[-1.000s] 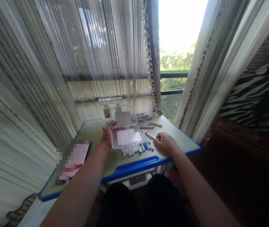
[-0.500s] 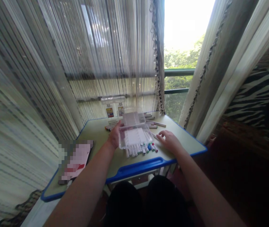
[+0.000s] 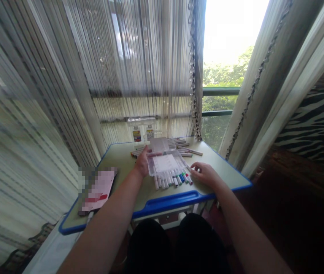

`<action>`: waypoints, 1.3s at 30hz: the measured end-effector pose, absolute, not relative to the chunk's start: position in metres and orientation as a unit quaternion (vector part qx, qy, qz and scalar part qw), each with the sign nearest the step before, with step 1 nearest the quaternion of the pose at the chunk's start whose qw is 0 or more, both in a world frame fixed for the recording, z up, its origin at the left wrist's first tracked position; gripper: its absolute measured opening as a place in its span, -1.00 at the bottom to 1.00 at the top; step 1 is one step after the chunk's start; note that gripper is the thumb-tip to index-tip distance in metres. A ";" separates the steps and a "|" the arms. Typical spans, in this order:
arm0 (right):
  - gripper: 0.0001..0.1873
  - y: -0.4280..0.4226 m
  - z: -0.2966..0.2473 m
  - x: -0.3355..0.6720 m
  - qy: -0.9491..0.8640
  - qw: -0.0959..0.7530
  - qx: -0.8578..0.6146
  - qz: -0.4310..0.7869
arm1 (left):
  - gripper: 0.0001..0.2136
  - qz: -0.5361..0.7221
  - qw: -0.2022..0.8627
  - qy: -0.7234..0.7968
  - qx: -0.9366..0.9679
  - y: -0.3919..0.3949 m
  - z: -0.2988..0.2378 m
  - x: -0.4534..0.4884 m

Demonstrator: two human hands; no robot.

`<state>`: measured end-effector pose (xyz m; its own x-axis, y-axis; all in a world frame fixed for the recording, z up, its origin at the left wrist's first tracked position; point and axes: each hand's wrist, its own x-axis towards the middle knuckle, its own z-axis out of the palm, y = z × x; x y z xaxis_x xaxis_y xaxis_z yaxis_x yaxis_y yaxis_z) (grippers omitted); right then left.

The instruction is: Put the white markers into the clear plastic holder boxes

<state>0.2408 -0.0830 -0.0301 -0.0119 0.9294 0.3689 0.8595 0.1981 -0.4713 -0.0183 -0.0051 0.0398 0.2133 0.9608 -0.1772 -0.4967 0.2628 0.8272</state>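
A clear plastic marker case (image 3: 166, 164) lies open on the small desk (image 3: 122, 160), with a row of several markers (image 3: 172, 179) sticking out of its near side. My left hand (image 3: 143, 163) grips the case's left edge, fingers curled round it. To the right of the markers, my right hand (image 3: 204, 173) rests on the desk with its fingers spread, fingertips close to the outermost marker. More loose markers (image 3: 187, 150) lie behind the case.
A blurred booklet (image 3: 97, 188) lies at the desk's left front. Two small bottles (image 3: 142, 133) stand at the back by the striped curtain. The desk has a blue raised rim (image 3: 164, 201). My dark-clothed knees are under the desk. A window opens at the right.
The view has shifted slightly, so the desk sits further right. My right hand has slid a little along the desk beside the markers. My left hand keeps its hold on the case.
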 end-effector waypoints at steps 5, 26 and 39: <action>-0.69 -0.078 -0.024 0.239 -0.664 0.459 -0.583 0.094 | -0.54 0.514 0.714 0.331 0.341 -0.006 0.038 -0.016; -0.49 -0.027 0.000 0.202 -0.523 0.657 -0.374 0.393 | -0.61 0.547 0.702 0.339 0.304 0.009 0.032 -0.018; -0.47 -0.040 -0.002 0.198 -0.496 0.631 -0.364 0.473 | -0.69 0.532 0.709 0.332 0.323 -0.008 0.034 -0.018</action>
